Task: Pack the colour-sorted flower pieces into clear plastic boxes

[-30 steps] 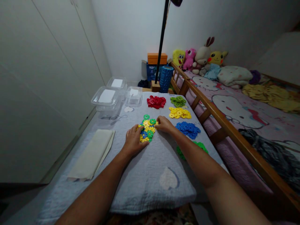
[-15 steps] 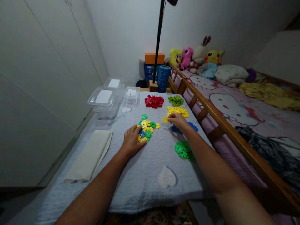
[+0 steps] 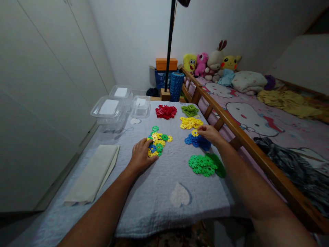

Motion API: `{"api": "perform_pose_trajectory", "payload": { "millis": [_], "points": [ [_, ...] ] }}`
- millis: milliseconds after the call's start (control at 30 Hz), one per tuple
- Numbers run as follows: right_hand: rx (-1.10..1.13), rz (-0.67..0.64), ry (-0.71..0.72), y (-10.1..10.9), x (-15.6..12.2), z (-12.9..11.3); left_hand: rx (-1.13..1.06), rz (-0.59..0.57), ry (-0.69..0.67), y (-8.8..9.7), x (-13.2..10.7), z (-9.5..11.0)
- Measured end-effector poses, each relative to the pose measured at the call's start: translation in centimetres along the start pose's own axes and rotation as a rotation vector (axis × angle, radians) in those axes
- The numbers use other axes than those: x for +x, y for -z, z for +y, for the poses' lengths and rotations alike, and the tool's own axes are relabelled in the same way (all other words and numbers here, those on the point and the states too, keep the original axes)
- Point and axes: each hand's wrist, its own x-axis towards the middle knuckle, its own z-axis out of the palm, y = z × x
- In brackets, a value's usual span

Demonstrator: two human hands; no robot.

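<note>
My left hand rests on the cloth against the left side of a mixed pile of yellow, green and blue flower-shaped plastic discs. Its thumb and fingers are spread around the pile's edge, and the fingertips partly cover some discs. Between thumb and fingertips, my right hand pinches a yellow flower-shaped disc. That disc is above the far edge of a blue disc pile, just short of a yellow disc pile. A green disc pile lies nearer to me, partly shaded by my right forearm.
Red pieces and light green pieces lie heaped at the table's far end. Lidded clear containers stand at the back left, with a folded cream cloth nearer. A wooden bed rail runs along the right side.
My right hand has moved to the right with the yellow disc, from left of the yellow pile to over the blue one. My left hand stays at the mixed pile. The view has shifted slightly.
</note>
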Motion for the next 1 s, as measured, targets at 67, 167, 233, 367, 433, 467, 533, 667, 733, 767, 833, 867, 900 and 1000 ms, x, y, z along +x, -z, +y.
{"api": "perform_pose_trajectory", "payload": {
  "millis": [67,167,233,367,433,467,533,667,733,767,833,867,900,1000],
  "points": [
    [0.0,0.027,0.011,0.0,0.7,0.0,-0.003,0.0,-0.001,-0.1,0.0,-0.1],
    [-0.051,0.107,0.005,-0.5,2.3,-0.3,-0.002,0.001,-0.004,-0.3,0.0,-0.4],
    [-0.095,0.157,-0.003,-1.2,3.7,-0.5,0.002,0.005,-0.008,-0.4,-0.1,-0.5],
    [-0.162,0.226,-0.015,-2.4,6.6,-0.2,0.016,0.006,-0.006,-0.4,-0.1,-0.5],
    [-0.202,0.252,-0.016,-2.9,7.8,0.0,0.023,0.002,-0.006,-0.4,-0.1,-0.4],
    [-0.222,0.261,-0.015,-3.1,8.4,0.1,0.024,0.0,-0.006,-0.4,-0.1,-0.4],
    [-0.27,0.275,-0.01,-3.3,9.3,0.3,0.022,0.0,-0.011,-0.4,-0.1,-0.4],
    [-0.391,0.291,-0.007,-3.4,10.7,0.3,0.016,0.021,-0.019,-0.6,-0.3,-0.5],
    [-0.452,0.287,-0.003,-3.3,11.2,0.4,0.016,0.027,-0.02,-0.7,-0.3,-0.6],
    [-0.481,0.284,0.001,-3.2,11.4,0.4,0.015,0.029,-0.022,-0.7,-0.4,-0.6],
    [-0.535,0.273,0.015,-3.2,11.9,0.5,0.013,0.03,-0.027,-0.8,-0.4,-0.7],
    [-0.56,0.267,0.024,-3.2,12.1,0.6,0.012,0.028,-0.029,-0.8,-0.4,-0.8],
    [-0.583,0.26,0.034,-3.2,12.4,0.6,0.012,0.026,-0.03,-0.8,-0.4,-0.8],
    [-0.644,0.212,0.097,-3.6,13.2,0.6,0.012,0.021,-0.034,-0.8,-0.4,-1.0]
  ]
}}
